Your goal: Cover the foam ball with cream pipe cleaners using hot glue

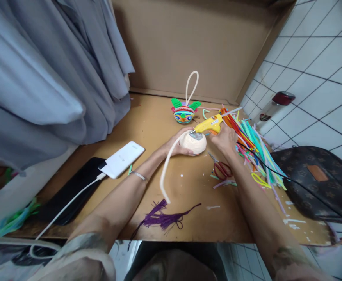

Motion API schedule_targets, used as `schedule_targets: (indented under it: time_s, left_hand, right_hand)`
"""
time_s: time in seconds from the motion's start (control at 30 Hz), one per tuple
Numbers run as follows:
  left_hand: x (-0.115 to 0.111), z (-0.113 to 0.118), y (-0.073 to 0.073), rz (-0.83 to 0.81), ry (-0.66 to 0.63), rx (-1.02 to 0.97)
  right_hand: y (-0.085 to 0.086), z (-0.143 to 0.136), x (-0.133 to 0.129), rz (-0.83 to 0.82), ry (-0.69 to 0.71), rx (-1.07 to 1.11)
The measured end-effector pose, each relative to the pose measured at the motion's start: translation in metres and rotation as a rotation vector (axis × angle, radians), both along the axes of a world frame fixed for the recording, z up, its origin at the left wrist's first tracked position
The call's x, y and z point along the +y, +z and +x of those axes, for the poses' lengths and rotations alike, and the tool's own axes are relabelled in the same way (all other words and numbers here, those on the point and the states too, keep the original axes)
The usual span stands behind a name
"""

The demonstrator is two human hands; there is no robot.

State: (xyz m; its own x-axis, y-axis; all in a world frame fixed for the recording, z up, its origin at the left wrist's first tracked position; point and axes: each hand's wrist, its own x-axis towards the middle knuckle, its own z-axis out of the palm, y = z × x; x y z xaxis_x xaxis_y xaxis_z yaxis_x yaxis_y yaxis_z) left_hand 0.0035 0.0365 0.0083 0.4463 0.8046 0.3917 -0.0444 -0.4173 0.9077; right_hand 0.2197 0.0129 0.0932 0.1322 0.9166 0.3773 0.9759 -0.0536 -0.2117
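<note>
My left hand (pixel 179 142) is wrapped round a cream ball (pixel 196 145) that looks wound from fuzzy pipe cleaner, with a greyish patch showing on its top. From the ball a loose cream strand (pixel 165 171) hangs down toward the table's front. In my right hand (pixel 226 137) is a yellow hot glue gun (pixel 208 124), its metal nozzle at the ball's top; contact is hard to tell. A glue stick sticks out of the gun's back. Just behind stands a colourful animal-head ornament (pixel 184 112) with green ears and a cream loop.
Red-handled scissors (pixel 222 170) lie by my right forearm, near a pile of coloured pipe cleaners (pixel 259 152). A brown patterned bag (pixel 317 179) sits at right, the gun's black cord crossing it. Purple tassels (pixel 165 218) lie in front; a white power bank (pixel 123 159) at left.
</note>
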Motion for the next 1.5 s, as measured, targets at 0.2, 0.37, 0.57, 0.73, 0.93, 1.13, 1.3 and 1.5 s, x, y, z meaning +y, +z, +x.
schedule_targets:
  time_s: [0.2,0.37,0.57,0.73,0.93,1.13,1.3,1.5]
  left_hand:
    - [-0.001,-0.001,0.000,0.045,0.038,0.014]
    - [-0.002,0.001,0.000,0.049,0.040,0.009]
    - [-0.001,0.002,-0.002,0.025,0.032,-0.022]
    - [-0.001,0.003,-0.002,0.058,0.034,-0.019]
    - [0.003,0.001,-0.007,0.028,0.034,-0.023]
    - [0.001,0.001,-0.004,0.058,0.056,0.028]
    - [0.001,0.001,-0.005,0.032,0.034,0.017]
    - [0.008,0.003,-0.015,0.028,0.031,-0.018]
  right_hand:
    - [0.011,0.000,0.003,0.033,0.014,-0.059]
    - [0.014,0.004,0.003,0.078,0.045,-0.113]
    - [0.020,0.004,0.002,0.073,0.036,-0.126]
    - [0.020,0.002,0.002,0.094,0.012,-0.115]
    - [0.012,0.000,0.005,0.163,0.024,-0.072]
    - [0.017,-0.003,0.001,0.118,0.001,-0.097]
    - [0.021,0.000,0.000,0.102,0.013,-0.126]
    - [0.019,0.003,0.002,0.107,0.040,-0.126]
